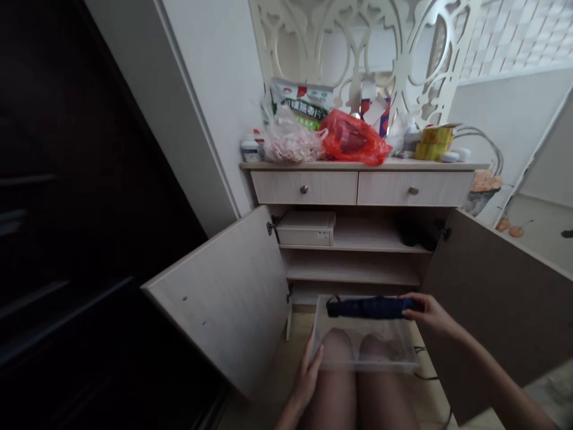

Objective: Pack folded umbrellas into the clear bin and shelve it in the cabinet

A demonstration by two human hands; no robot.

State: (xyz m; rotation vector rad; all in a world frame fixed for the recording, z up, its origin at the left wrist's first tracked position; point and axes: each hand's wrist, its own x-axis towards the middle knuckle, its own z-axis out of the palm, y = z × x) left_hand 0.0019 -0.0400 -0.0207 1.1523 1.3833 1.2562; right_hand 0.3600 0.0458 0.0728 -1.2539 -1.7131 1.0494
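While both knees (335, 352) sit just under a clear plastic box (364, 361), the left hand (307, 376) braces its side with fingers spread; the right hand (427, 312) pinches the far rim beside a folded dark blue umbrella (369, 307) lying in the box; beyond stands an open cabinet (304, 188), a red plastic bag (353, 138) on top.

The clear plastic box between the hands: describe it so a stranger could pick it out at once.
Start at the pale wood cabinet with its doors swung open, then look down past its shelves to the person's legs. Above them, between the left hand and right hand, is a clear plastic box. Its see-through walls and the dark blue object along its far side set it apart.
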